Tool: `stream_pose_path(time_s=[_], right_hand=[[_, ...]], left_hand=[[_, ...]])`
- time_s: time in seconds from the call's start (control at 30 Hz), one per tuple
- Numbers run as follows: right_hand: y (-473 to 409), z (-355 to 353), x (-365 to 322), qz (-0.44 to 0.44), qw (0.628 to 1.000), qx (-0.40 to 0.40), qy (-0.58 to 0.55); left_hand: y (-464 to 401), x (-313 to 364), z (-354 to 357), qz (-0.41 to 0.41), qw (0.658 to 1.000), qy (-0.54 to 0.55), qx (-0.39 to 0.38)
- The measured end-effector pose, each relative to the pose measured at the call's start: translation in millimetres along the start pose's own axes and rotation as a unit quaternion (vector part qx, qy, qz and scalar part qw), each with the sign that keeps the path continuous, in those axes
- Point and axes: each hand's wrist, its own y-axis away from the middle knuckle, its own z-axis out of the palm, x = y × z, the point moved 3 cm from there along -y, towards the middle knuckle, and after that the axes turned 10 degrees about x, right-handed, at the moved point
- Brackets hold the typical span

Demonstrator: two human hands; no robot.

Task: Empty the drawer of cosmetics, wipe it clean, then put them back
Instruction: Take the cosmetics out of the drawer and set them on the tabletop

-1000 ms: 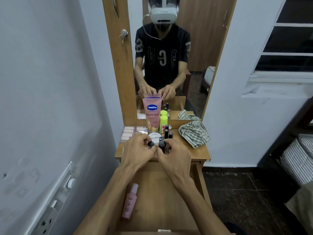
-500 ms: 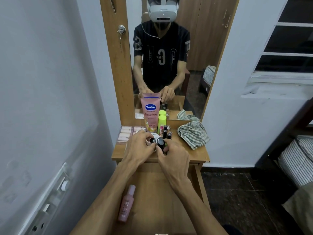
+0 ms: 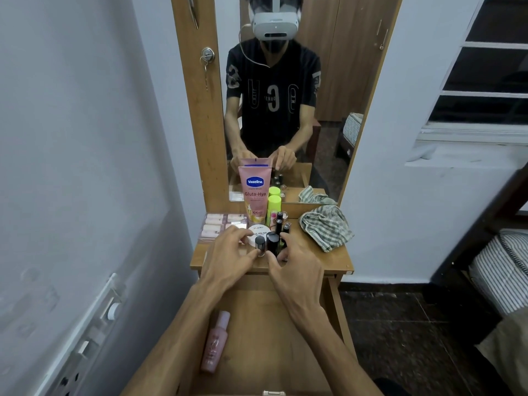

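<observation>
The open wooden drawer [image 3: 274,332] is below me, and a pink spray bottle [image 3: 215,342] lies in it at the left. Cosmetics stand on the dresser top [image 3: 334,262]: a pink Vaseline tube [image 3: 255,192], a green tube [image 3: 273,205], a white nail polish jar [image 3: 258,231], pink boxes [image 3: 223,225] and several small black-capped bottles. My left hand [image 3: 228,254] pinches a small black-capped bottle [image 3: 260,242] at its base. Beside it, my right hand [image 3: 297,262] grips a taller black-capped bottle [image 3: 273,241].
A checked cloth [image 3: 325,228] lies crumpled on the right of the dresser top. A mirror [image 3: 285,95] stands behind the cosmetics. The wall with a switch panel [image 3: 94,332] is close on the left, and a striped bed [image 3: 503,270] is at the right.
Both hands stay at the cluster of black-capped bottles near the front edge. My left fingers have spread slightly. The pink bottle in the drawer has not moved.
</observation>
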Motion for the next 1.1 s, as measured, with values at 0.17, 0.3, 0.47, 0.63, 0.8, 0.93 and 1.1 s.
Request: stream_pose_path(time_s=[0.17, 0.3, 0.47, 0.63, 0.8, 0.93, 1.1], right_hand=[[23, -8, -4, -0.018, 0.998, 0.023, -0.06], [51, 10, -8, 0.004, 0.988, -0.149, -0.043], [85, 54, -11, 0.078, 0.938, -0.333, 0.046], [99, 85, -15, 0.125, 0.907, -0.399, 0.059], [106, 100, -15, 0.137, 0.904, -0.402, 0.057], [107, 103, -12, 0.175, 0.896, -0.408, 0.013], [99, 87, 7, 0.225, 0.907, -0.356, -0.014]], left_hand=[[22, -11, -20, -0.014, 0.998, 0.014, 0.057], [50, -31, -33, -0.057, 0.997, -0.024, 0.042], [78, -55, -34, -0.077, 0.982, -0.16, -0.071], [82, -66, -26, -0.045, 0.971, -0.213, -0.099], [75, -69, -15, -0.046, 0.978, -0.198, -0.046], [68, -70, -5, -0.069, 0.98, -0.185, -0.026], [73, -71, -3, -0.077, 0.983, -0.165, -0.005]])
